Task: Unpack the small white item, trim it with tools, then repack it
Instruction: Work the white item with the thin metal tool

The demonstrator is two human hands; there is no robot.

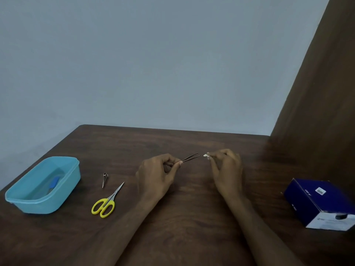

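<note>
My left hand (157, 173) pinches a pair of thin metal tweezers (191, 157), whose tips point right and slightly up. A small gap separates those tips from the small white item (206, 156), which my right hand (226, 169) holds between thumb and fingertips. Both hands hover just above the middle of the dark wooden table (182, 227). Yellow-handled scissors (106, 202) lie closed on the table, left of my left hand. A second small metal tool (104, 179) lies just above the scissors.
A light blue plastic tub (19, 200) with a blue object inside stands at the table's left edge. A dark blue and white cardboard box (324, 204) sits at the right. A brown panel (317, 93) rises at the back right.
</note>
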